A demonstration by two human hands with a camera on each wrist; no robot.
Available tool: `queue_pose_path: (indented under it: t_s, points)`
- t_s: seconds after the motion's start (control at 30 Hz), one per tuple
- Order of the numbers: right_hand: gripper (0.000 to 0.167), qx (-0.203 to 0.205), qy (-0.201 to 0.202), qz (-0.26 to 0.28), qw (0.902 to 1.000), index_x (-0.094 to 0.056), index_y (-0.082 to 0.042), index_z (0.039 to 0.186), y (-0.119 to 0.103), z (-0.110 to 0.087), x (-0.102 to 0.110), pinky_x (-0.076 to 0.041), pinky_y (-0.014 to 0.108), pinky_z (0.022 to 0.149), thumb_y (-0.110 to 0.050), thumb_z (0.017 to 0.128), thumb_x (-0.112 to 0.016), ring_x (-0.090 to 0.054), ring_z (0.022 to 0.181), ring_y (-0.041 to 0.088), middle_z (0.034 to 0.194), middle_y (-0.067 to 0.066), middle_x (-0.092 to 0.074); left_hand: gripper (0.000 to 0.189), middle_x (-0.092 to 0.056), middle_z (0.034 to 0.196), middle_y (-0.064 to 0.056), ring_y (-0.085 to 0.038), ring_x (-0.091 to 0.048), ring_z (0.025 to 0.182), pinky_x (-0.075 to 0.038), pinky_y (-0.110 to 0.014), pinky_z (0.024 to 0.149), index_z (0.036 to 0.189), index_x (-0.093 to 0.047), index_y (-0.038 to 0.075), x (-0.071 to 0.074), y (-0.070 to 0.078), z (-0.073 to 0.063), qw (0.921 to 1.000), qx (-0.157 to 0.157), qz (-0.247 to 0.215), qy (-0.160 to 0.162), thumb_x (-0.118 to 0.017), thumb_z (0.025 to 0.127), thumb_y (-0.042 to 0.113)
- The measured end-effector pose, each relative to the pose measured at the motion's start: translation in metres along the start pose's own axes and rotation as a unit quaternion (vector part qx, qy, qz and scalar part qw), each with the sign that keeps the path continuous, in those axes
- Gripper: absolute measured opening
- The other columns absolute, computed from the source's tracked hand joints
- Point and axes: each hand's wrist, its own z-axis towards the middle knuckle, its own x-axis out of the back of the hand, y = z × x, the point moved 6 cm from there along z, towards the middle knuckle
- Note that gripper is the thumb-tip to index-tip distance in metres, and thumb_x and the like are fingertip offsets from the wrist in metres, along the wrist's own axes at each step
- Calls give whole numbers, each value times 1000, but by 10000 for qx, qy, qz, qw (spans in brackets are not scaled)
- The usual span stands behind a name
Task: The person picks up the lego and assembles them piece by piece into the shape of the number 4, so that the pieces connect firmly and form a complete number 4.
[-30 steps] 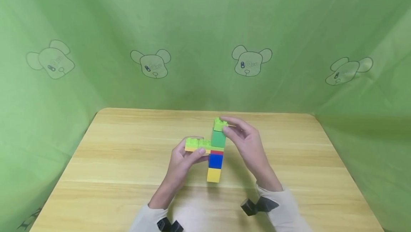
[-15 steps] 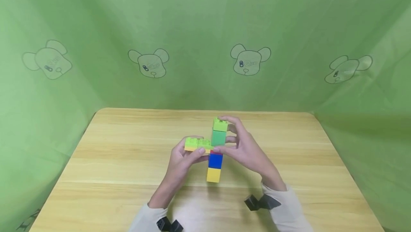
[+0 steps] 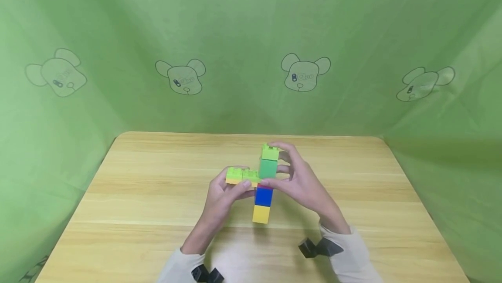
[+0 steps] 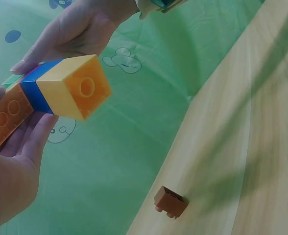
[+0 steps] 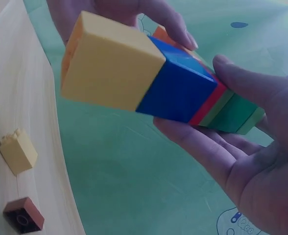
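Observation:
A column of toy building bricks is held over the table by both hands. From the bottom it runs yellow brick (image 3: 260, 214), blue brick (image 3: 263, 197), a thin red layer (image 5: 210, 105), light green, green brick (image 3: 268, 169) and a lime brick (image 3: 270, 152) on top. A side arm sticks out left, lime bricks (image 3: 234, 173) over an orange underside (image 4: 7, 117). My left hand (image 3: 219, 196) pinches this arm, thumb in front. My right hand (image 3: 306, 185) grips the column's upper part, thumb near the red layer, index finger at the top brick.
A brown brick (image 4: 171, 201) lies on the wooden table (image 3: 157, 213) in the left wrist view. The right wrist view shows a loose yellow brick (image 5: 18, 152) near a reddish-brown one (image 5: 24, 215). Green cloth (image 3: 243, 21) hangs behind and beside the table.
My right thumb has moved down from the top bricks to the red layer, with the fingers now along the column's side. The left hand keeps its grip.

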Motion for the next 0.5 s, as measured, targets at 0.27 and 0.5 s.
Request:
queue_pose_path:
  t_s: [0.27, 0.5]
  points:
    - [76, 103, 200, 127, 9997, -46, -7, 146, -2, 0, 3, -66, 42, 74, 7, 82, -84, -72, 102, 38, 132, 24, -58, 36, -66, 122, -20, -31, -71, 110, -61, -49, 92, 132, -55, -6, -1, 1, 0, 10000, -2, 3, -15, -66, 101, 11]
    - [72, 43, 221, 71, 9997, -51, -6, 143, -3, 0, 6, -66, 43, 71, 5, 81, -85, -72, 97, 36, 132, 22, -57, 36, -68, 120, -20, -30, -72, 108, -61, -48, 93, 130, -55, -7, -2, -1, 0, 10000, 71, -68, -6, -67, 100, 10]
